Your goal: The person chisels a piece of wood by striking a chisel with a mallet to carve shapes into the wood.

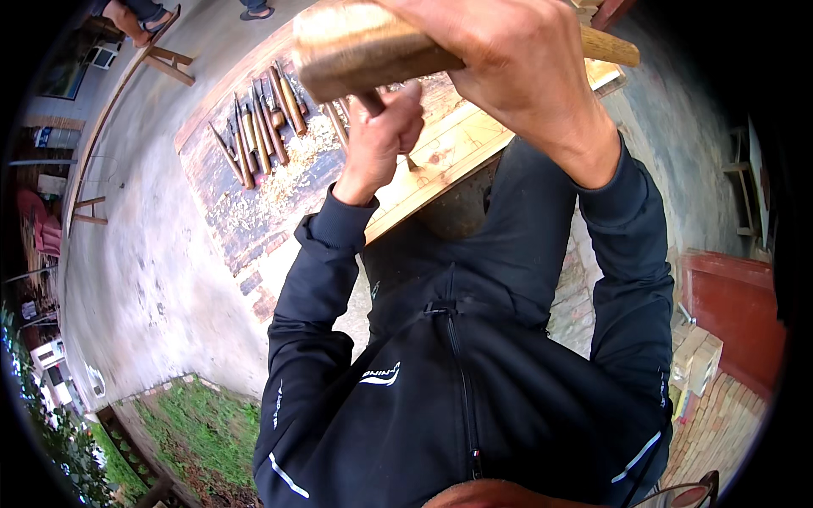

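My right hand (529, 63) is wrapped round a wooden mallet (360, 52), raised high, its blocky head out to the left. Just beneath that head, my left hand (383, 140) grips a chisel (371, 103); the wooden handle's top pokes above the fist. Below the fist a bit of the blade (411, 162) shows, pointing down at a pale wooden board (474, 134). Pencil-like lines mark the board's face. Whether the mallet touches the chisel, I cannot tell. The mallet hides the far part of the board.
Several wood-handled carving tools (262, 127) lie in a row on the worn bench (203, 152), left of my hand. Wood shavings (292, 157) are strewn around them. A long wooden bench (110, 118) stands farther left, and another person's foot (161, 21) is at the upper left.
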Demonstrator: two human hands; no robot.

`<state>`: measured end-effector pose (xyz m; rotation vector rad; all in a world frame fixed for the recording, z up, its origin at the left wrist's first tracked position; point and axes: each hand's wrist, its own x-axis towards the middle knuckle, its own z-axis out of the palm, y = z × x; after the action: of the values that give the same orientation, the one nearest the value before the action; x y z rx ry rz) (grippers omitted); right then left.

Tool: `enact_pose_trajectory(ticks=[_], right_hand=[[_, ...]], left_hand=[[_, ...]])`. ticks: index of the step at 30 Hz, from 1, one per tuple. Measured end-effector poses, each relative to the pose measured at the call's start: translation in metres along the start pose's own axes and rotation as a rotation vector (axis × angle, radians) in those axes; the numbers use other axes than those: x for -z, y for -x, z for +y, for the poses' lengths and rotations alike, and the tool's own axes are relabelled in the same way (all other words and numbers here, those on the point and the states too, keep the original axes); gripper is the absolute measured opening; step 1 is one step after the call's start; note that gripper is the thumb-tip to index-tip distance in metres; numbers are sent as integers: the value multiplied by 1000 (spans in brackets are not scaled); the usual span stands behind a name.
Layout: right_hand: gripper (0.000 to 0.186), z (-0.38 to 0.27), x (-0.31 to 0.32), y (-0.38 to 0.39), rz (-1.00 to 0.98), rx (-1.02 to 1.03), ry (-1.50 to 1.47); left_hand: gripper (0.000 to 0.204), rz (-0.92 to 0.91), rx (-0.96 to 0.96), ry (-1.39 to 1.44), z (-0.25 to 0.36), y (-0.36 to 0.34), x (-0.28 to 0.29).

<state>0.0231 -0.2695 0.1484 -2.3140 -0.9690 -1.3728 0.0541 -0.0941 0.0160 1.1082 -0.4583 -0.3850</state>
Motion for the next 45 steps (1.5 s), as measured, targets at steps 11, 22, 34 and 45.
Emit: enact_pose_trajectory(ticks=[11,22,34,45], right_hand=[[24,-2,16,-22,301,-373,-469],[23,5,-9,4,-47,0,-91],[29,4,19,-22,371,-329,-500],[24,6,-7,15,1,-22,-129]], left_hand=[[47,239,-96,-219,-6,3,-19],[46,-223,140,-8,4,-2,12],[53,158,-57,-164,-8,6,-11],[47,-160,85,23,0,-2,8]])
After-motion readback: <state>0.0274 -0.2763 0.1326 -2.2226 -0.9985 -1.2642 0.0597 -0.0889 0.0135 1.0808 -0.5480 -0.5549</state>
